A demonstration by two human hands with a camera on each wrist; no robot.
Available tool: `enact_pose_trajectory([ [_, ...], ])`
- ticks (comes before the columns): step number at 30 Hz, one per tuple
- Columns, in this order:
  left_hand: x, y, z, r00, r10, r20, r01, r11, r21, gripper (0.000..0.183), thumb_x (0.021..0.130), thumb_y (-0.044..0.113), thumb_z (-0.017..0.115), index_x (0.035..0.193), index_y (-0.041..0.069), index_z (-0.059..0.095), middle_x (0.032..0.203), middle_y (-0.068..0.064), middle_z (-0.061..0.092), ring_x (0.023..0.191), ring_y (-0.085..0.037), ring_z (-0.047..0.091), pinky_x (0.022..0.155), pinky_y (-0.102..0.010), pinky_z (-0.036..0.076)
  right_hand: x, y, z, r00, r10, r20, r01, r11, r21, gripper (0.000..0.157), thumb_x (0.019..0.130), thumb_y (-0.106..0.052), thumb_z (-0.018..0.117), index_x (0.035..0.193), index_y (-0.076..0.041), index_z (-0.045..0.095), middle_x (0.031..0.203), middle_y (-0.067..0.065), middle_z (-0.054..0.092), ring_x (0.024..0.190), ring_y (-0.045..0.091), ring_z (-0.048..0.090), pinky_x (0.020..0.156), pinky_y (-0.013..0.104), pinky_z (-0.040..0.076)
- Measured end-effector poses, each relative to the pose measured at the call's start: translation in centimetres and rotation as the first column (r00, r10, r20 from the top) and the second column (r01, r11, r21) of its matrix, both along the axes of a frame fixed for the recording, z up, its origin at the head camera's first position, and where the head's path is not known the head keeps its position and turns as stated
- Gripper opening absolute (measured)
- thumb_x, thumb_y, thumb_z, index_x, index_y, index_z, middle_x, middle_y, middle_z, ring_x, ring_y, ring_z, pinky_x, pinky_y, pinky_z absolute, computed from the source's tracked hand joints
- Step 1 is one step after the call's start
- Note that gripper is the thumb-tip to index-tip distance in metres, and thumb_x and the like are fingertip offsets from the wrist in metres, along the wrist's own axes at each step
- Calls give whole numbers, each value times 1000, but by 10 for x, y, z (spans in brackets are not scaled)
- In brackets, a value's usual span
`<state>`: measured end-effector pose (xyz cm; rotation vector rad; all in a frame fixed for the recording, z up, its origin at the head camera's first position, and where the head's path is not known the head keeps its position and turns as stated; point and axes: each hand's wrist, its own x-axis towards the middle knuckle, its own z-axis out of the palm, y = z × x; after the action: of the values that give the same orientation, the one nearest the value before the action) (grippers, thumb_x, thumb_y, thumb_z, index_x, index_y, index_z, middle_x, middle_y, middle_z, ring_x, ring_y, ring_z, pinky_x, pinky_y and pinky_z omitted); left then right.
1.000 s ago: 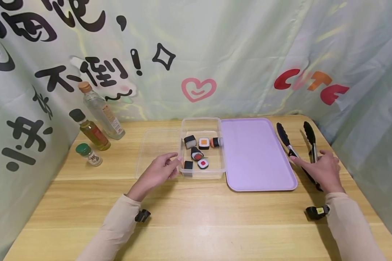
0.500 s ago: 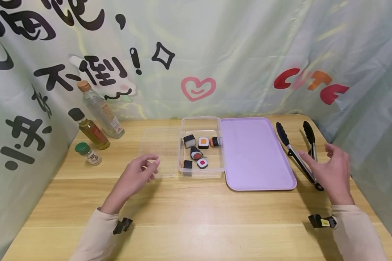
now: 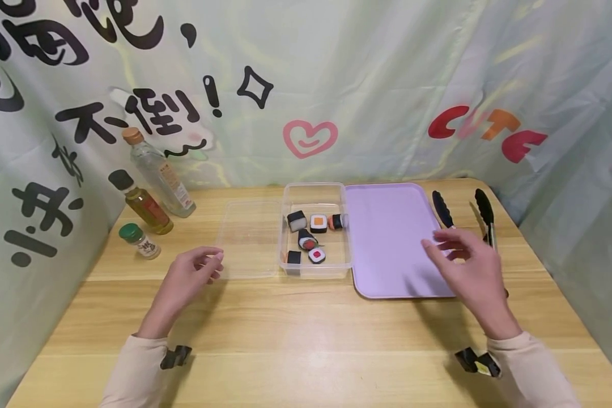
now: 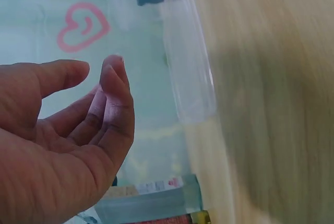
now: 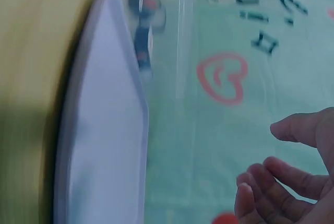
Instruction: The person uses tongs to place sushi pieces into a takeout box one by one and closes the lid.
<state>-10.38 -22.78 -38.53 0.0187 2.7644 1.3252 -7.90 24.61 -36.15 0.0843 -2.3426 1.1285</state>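
My left hand (image 3: 188, 280) hovers over the table to the left of the clear lid (image 3: 250, 241), fingers loosely bent, nothing in them. In the left wrist view a gap shows between thumb and fingertips. My right hand (image 3: 466, 272) is raised over the right edge of the purple tray (image 3: 392, 243), fingers relaxed and holding nothing. Black-tipped tongs (image 3: 484, 212) lie behind it, partly hidden by the hand. Between the hands, the clear plastic box (image 3: 316, 273) holds several sushi pieces, among them an orange-centred roll (image 3: 318, 222) and a red-centred roll (image 3: 317, 255).
At the left stand a tall clear bottle (image 3: 163, 178) with an orange cap, a black-capped oil bottle (image 3: 145, 207) and a green-capped shaker (image 3: 140, 242). A printed curtain (image 3: 367, 90) hangs along the back and sides of the wooden table (image 3: 306, 345).
My left hand has drawn back to the left, away from the box and lid. My right hand has left the tongs and moved left over the tray's edge. The tongs lie where they were.
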Motion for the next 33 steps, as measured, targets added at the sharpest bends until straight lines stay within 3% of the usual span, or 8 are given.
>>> enact_pose_trajectory([
  [5, -4, -6, -3, 1000, 26, -12, -26, 999, -30, 38, 106, 25, 56, 130, -3, 64, 101, -19, 72, 87, -30, 69, 70, -31, 55, 2, -32, -6, 982, 185, -36, -183, 982, 41, 20, 80, 1, 83, 99, 2, 74, 90, 11, 73, 71, 2, 64, 64, 12, 51],
  [10, -7, -12, -7, 998, 58, -6, -58, 996, -73, 39, 105, 27, 57, 131, -1, 64, 108, -19, 71, 96, -31, 68, 76, -37, 54, 6, -67, -16, 940, 336, 58, -338, 941, 25, 21, 80, 1, 82, 99, 1, 73, 88, 5, 72, 70, 9, 64, 62, 21, 54],
  [13, -8, -15, -10, 997, 72, 11, -71, 994, -85, 41, 105, 28, 57, 133, 0, 64, 117, -21, 68, 108, -35, 65, 89, -45, 53, 8, -88, -20, 899, 416, 134, -420, 908, -4, 21, 81, 1, 82, 100, 0, 73, 86, 1, 71, 71, 9, 63, 62, 25, 56],
  [16, -10, -17, -12, 996, 82, 41, -79, 994, -81, 42, 105, 29, 57, 135, 1, 62, 125, -23, 65, 115, -39, 62, 95, -52, 50, 11, -108, -24, 842, 496, 215, -498, 866, -48, 20, 83, -2, 81, 101, -3, 72, 86, -1, 69, 72, 8, 63, 64, 26, 57],
  [23, -14, -19, -16, 994, 90, 61, -84, 992, -93, 42, 104, 25, 57, 137, 0, 60, 127, -24, 63, 116, -40, 61, 90, -48, 53, 17, -150, -36, 692, 650, 315, -652, 750, -115, 16, 91, -7, 75, 105, -2, 72, 93, -1, 69, 80, 7, 63, 74, 24, 57],
  [28, -16, -20, -19, 993, 90, 69, -84, 992, -93, 43, 104, 24, 57, 138, -3, 58, 127, -26, 62, 118, -43, 60, 93, -52, 52, 17, -179, -48, 603, 711, 362, -706, 687, -172, 29, 95, -15, 71, 119, 2, 68, 109, 8, 70, 92, 11, 65, 85, 28, 56],
  [31, -18, -21, -21, 993, 89, 76, -81, 991, -109, 44, 104, 24, 57, 139, -4, 57, 128, -27, 62, 119, -44, 59, 94, -53, 52, 17, -191, -54, 586, 712, 386, -710, 681, -178, 42, 97, -22, 69, 131, 3, 62, 124, 13, 66, 104, 18, 65, 93, 32, 54],
  [33, -20, -21, -22, 993, 85, 87, -75, 990, -117, 45, 104, 23, 57, 139, -5, 56, 127, -27, 62, 119, -44, 60, 91, -50, 54, 16, -198, -57, 593, 700, 398, -704, 690, -167, 49, 97, -25, 69, 137, 1, 58, 134, 13, 61, 114, 23, 62, 98, 36, 52],
])
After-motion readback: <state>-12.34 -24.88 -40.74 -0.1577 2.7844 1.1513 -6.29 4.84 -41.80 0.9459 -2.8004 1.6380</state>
